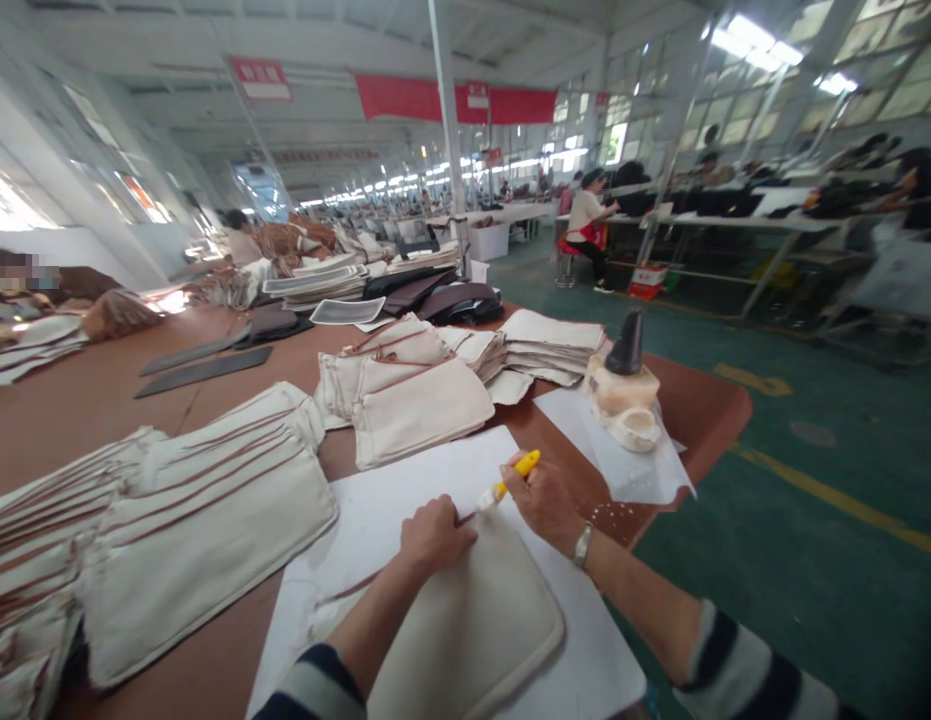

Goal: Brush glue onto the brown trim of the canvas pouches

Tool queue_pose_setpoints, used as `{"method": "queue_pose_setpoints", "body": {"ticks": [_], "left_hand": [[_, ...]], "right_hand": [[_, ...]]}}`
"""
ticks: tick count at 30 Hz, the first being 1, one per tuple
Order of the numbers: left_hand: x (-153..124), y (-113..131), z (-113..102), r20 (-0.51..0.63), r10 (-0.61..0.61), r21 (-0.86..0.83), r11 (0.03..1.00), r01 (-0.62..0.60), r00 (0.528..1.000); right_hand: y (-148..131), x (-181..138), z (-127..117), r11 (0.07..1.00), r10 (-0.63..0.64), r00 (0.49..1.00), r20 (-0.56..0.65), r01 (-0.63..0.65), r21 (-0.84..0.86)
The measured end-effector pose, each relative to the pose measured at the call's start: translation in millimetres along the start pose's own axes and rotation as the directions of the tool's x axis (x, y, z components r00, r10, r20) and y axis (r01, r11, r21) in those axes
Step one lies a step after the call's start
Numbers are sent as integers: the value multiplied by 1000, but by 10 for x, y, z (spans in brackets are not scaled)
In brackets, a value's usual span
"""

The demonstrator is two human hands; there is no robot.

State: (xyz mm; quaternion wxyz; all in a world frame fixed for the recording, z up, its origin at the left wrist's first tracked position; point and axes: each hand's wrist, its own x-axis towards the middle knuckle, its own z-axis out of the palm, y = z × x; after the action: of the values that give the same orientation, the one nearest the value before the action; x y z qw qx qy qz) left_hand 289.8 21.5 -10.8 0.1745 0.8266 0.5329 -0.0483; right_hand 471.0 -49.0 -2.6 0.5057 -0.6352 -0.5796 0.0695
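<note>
My right hand [547, 503] is closed around a paintbrush [519, 472] with a yellow handle. Its pale bristles touch the upper edge of a cream fabric piece [465, 620], which looks like a bag panel with rounded corners. At that same edge my left hand [437, 537] presses down with curled fingers, thumb and fingers gripping the brown-trimmed border. The panel lies on a large white sheet [405, 470]. To the right, a crusted glue-like pot [622, 392] with a black cone [626, 343] on it stands on white paper [645, 480].
Stacks of cream panels with brown edging [217, 510] cover the left of the brown table [232, 650]. More panels [427, 400] and dark strips [202, 370] lie farther back. The table's corner [735, 405] ends at a green floor. A seated person [589, 215] works beyond.
</note>
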Motion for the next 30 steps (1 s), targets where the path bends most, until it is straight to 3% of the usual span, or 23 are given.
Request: {"method": "queue_pose_setpoints", "body": {"ticks": [3, 10, 19, 22, 27, 29, 30], "left_hand": [[46, -23, -15, 27, 8, -4, 1000, -8, 1000], [56, 25, -36, 48, 14, 19, 1000, -15, 999], [6, 77, 15, -8, 51, 75, 996, -50, 999], [-85, 87, 13, -56, 116, 72, 991, -112, 992], [-418, 84, 31, -181, 269, 70, 963, -261, 946], [-564, 56, 99, -318, 371, 88, 928, -363, 872], [-632, 40, 145, -423, 434, 99, 894, -436, 795]], "right_hand": [[90, 41, 104, 996, -51, 999, 18, 53, -69], [92, 67, 69, 981, -120, 991, 56, 127, -149], [56, 67, 103, 977, -123, 992, 32, 127, -174], [-24, 62, -103, 984, -112, 993, -20, 108, -141], [-356, 29, -799, 999, -49, 986, -157, 47, -16], [-505, -13, -1051, 999, -20, 985, -174, 26, 34], [-571, -39, -1151, 998, -6, 984, -178, 15, 53]]}}
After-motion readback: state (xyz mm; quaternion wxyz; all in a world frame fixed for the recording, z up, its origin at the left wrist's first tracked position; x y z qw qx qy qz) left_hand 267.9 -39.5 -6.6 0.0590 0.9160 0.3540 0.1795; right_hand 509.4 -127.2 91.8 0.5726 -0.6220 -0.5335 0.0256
